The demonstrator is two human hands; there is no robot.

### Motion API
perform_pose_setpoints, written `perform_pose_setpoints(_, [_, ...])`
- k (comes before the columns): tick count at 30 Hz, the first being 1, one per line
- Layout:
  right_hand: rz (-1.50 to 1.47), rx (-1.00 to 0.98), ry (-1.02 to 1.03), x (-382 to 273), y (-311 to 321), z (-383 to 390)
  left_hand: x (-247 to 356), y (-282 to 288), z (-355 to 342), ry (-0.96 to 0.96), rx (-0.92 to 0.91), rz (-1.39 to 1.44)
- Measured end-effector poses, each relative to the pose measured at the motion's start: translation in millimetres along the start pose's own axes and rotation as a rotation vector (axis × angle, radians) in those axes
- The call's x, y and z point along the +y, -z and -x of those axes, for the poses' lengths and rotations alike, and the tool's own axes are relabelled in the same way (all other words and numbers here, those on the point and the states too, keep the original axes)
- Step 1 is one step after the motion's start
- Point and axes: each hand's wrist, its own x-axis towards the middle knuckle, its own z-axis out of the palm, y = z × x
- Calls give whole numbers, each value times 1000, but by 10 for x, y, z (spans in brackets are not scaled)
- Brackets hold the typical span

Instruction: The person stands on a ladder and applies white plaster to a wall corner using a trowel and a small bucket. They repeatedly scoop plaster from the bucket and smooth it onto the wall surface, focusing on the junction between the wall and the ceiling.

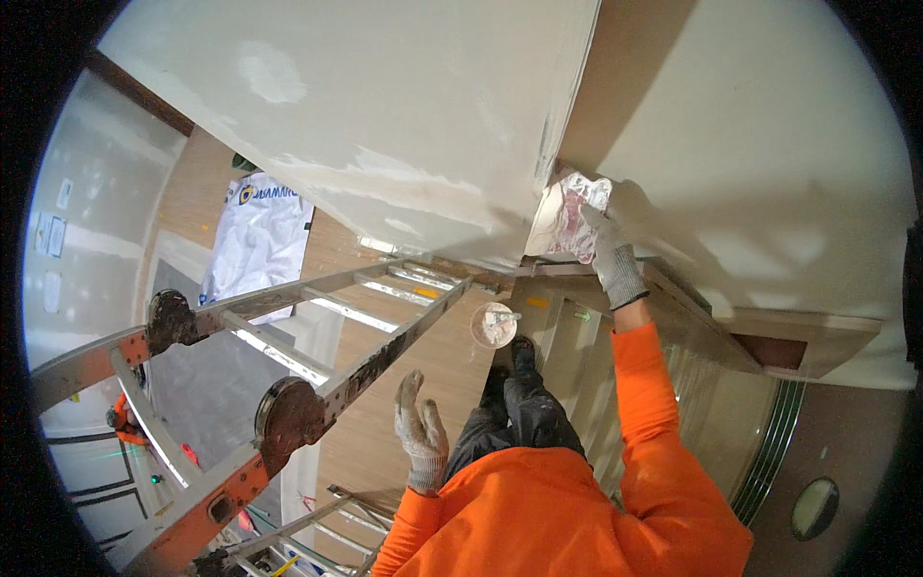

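Pale walls [413, 87] with white patches rise over a tan floor [370, 452]. The right hand [610, 255] holds a messy white and pink rag [575, 213] beside the wall's edge. The rag sits at its fingertips. The left hand [420, 428] is empty, fingers loose. The right thumb is hard to see. A ladder [290, 412] gets cut off.

- The crumpled sheet [575, 213] is thin and wrinkled, white with pinkish-red areas; I cannot tell if it is cloth or plastic.
- Its surface looks uneven, with many small folds.
- It is spread out, its longer side running up and down in the view.
- It lies beside the lower end of the pale wall panel's [385, 106] edge.
- The gloved right hand [613, 258] touches its right side.
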Motion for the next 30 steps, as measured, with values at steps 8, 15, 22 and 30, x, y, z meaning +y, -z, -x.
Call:
perform_pose_setpoints(8, [-191,-81,303,-1089,-156,646,-305,-66,87,-9,-90,78])
perform_pose_setpoints(15, [-744,-14,189,-204,-582,1118,35,-127,-72,209,-238,525])
perform_pose_setpoints(22, [-113,-21,319,348,-832,1884,697,-882,-319,252,-129,658])
perform_pose_setpoints(30, [-393,-12,-252,570,-302,1915,645,-1045,-423,607,-57,1085])
